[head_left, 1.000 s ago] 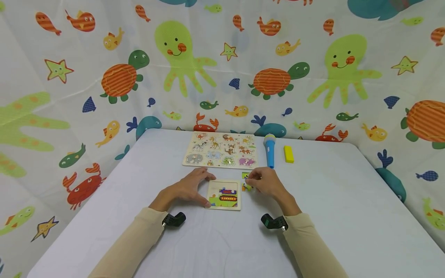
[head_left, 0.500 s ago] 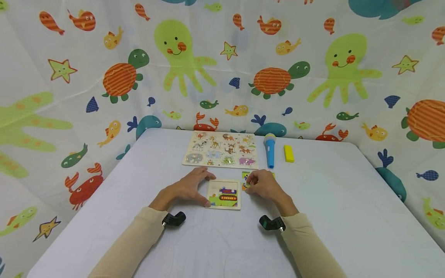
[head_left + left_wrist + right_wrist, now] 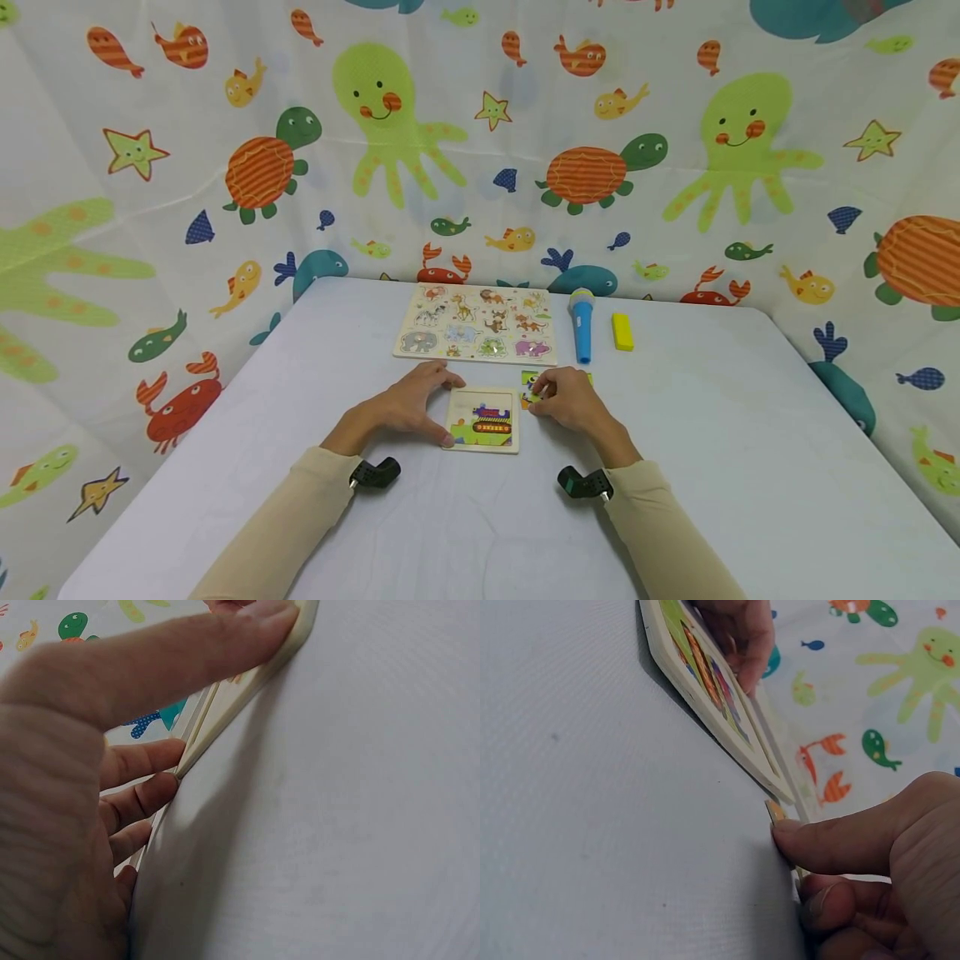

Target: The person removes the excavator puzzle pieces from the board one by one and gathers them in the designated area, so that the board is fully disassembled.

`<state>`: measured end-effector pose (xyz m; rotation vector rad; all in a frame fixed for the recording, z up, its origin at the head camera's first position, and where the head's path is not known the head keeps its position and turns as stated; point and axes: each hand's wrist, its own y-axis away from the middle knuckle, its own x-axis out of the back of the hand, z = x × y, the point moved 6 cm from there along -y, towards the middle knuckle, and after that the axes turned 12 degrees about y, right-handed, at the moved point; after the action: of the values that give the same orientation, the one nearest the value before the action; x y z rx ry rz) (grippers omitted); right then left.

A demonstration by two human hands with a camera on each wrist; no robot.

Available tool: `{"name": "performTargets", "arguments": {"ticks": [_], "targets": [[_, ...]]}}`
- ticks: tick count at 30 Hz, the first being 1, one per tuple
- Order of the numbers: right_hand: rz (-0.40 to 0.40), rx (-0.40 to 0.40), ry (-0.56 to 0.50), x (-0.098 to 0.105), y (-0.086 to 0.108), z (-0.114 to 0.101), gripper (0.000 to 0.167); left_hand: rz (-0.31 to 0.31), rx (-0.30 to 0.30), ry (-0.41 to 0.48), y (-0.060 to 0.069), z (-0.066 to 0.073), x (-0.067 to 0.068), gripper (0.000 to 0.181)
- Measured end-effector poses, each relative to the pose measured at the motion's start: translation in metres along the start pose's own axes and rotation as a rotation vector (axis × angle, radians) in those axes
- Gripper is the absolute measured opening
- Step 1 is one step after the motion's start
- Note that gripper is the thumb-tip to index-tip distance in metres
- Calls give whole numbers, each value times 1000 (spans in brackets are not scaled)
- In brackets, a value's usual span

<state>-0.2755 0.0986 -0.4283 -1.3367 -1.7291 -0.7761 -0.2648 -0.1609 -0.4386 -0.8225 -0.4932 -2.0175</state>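
Tray (image 3: 463,405), square, pale wooden, gripped by spread thumb and fingers of left hand (image 3: 405,403).
Thin orange-faced piece (image 3: 777,811) pinched in right hand (image 3: 573,399), fingertips near tray.

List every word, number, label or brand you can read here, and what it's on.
No text is legible in any view.
Small framed puzzle: no readable writing.
Animal puzzle board: any fine print is too small to read.
Blue microphone: any marking is too small to read.

A play corner, by the looks: cartoon-fish curtain (image 3: 480,167) behind, animal puzzle (image 3: 477,323) and toy microphone (image 3: 582,330) on the table (image 3: 750,433)!
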Motion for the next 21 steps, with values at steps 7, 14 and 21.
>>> {"name": "performTargets", "arguments": {"ticks": [7, 14, 21], "targets": [[-2, 1, 6, 0, 0, 0, 22, 0, 9, 6, 0, -1, 0, 89], [-1, -13, 7, -1, 1, 1, 21, 4, 15, 15, 1, -1, -1, 89], [6, -27, -15, 0, 2, 2, 22, 5, 16, 7, 1, -1, -1, 88]]}}
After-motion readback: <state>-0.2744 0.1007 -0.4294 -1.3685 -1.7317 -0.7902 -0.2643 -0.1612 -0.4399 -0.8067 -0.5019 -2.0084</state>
